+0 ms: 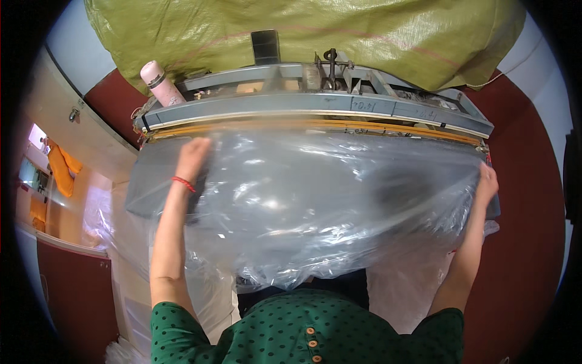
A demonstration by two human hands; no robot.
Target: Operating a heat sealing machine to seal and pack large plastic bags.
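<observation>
A large clear plastic sheet (285,200) is stretched between my two hands over a grey work surface (159,159). My left hand (194,155), with a red cord on its wrist, is closed on the sheet's left edge near the back of the surface. At the right end, my right hand (487,181) grips the sheet's other corner, pulling its edge taut. The sheet's lower part hangs in shiny folds over the front, close to my body. Just behind it runs a long metal machine frame (242,108) with orange strips (327,123) along its near side.
A pink bottle (161,84) leans at the frame's left end. A metal clamp-like fitting (331,68) rises from the frame's middle. Yellow-green woven sheeting (388,36) covers the back. An open door (79,109) stands at left. More clear plastic (130,242) hangs at the left.
</observation>
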